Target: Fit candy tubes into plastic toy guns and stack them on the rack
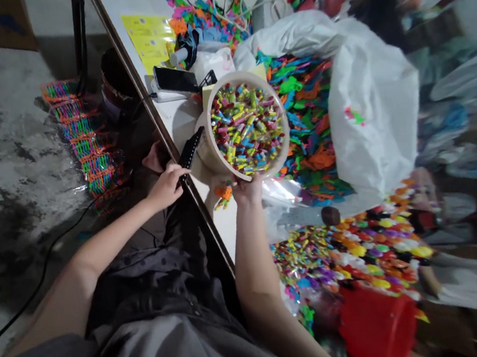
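Note:
A cream-coloured round bucket [213, 147] filled with small, colourful capsule-like pieces [249, 125] stands at the table's near edge. My right hand [248, 190] is closed on the bucket's rim at the side nearest me, its thumb over the edge. My left hand [167, 188] has its fingers closed around the lower end of a long black strip [191, 149] with a row of light dots. The strip's far end reaches up beside the bucket wall. Close to my right wrist lies a small orange and yellow plastic piece [223, 194].
A white sack [369, 110] of colourful flat plastic shapes [310, 123] sits right of the bucket. Behind it are a phone [175, 79], yellow sheets [147, 39] and cables. Heaped toys [373, 249] and a red bucket [376, 324] fill the lower right. Bagged pieces [81, 140] lie on the floor.

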### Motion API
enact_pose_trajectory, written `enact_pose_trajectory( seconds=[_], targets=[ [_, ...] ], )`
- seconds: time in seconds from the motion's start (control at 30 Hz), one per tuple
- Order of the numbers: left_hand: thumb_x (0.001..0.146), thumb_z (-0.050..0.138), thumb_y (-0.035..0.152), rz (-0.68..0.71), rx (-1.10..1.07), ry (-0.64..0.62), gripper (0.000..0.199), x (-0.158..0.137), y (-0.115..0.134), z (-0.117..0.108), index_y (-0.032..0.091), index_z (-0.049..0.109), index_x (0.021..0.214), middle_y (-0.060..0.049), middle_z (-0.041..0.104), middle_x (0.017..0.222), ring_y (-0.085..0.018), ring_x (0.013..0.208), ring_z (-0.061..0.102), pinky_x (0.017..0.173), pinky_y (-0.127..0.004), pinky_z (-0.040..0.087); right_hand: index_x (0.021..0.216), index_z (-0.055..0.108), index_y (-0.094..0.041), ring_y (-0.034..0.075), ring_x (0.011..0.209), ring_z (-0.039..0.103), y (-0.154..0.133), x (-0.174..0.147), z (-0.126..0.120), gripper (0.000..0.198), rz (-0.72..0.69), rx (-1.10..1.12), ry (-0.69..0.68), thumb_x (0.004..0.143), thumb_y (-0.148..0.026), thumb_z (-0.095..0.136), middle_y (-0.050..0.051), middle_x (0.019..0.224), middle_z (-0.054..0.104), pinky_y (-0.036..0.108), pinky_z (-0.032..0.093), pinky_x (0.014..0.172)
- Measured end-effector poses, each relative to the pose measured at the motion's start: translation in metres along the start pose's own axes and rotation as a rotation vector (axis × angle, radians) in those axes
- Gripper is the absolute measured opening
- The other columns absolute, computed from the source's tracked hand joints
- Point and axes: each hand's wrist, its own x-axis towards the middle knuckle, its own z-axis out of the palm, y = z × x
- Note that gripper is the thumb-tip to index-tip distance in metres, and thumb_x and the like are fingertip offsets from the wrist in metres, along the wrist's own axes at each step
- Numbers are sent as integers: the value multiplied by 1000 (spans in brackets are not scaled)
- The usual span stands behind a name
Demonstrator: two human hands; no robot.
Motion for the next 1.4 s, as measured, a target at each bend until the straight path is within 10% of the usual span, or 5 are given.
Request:
enact_pose_trajectory(
  seconds=[0.23, 0.37, 0.53, 1.13, 1.4],
  targets=[
    [83, 46, 13, 15, 40, -32, 32, -105, 83, 17, 20, 60, 110, -5, 66, 94, -17, 91, 61, 84, -34, 46, 84, 56, -20, 21, 98, 61, 35, -40, -32, 52, -307, -472, -109, 86, -62, 25, 10, 96, 64, 44, 46, 93],
    [88, 43, 20, 172, 63, -216, 34, -114, 111, 23, 22, 62, 116, -4, 68, 90, -15, 86, 60, 84, -33, 44, 94, 64, -17, 29, 125, 47, 67, -67, -68, 40, -584, -1002, -263, 82, -49, 45, 18, 132, 52, 50, 33, 107],
    [91, 41, 23, 310, 67, -319, 36, -103, 120, 28, 22, 62, 120, -4, 67, 89, -15, 85, 57, 83, -32, 43, 94, 64, -17, 29, 125, 47, 86, -82, -113, 27, -661, -996, -191, 78, -35, 53, 17, 133, 52, 51, 35, 106],
    [82, 48, 10, 14, 198, -796, 35, -45, 96, 131, 20, 65, 111, -9, 63, 113, -23, 112, 49, 98, -41, 32, 83, 47, -18, 16, 71, 50, 68, -134, -190, 31, 5, -799, 420, 64, -31, 67, 1, 80, 51, 34, 45, 75],
    [87, 45, 16, -99, 129, -648, 31, -47, 98, 108, 22, 65, 110, -7, 63, 116, -22, 114, 50, 98, -41, 33, 65, 56, -17, 14, 55, 43, 54, -119, -200, 22, 114, -832, 340, 59, -33, 71, -4, 52, 47, 30, 40, 62]
  ],
)
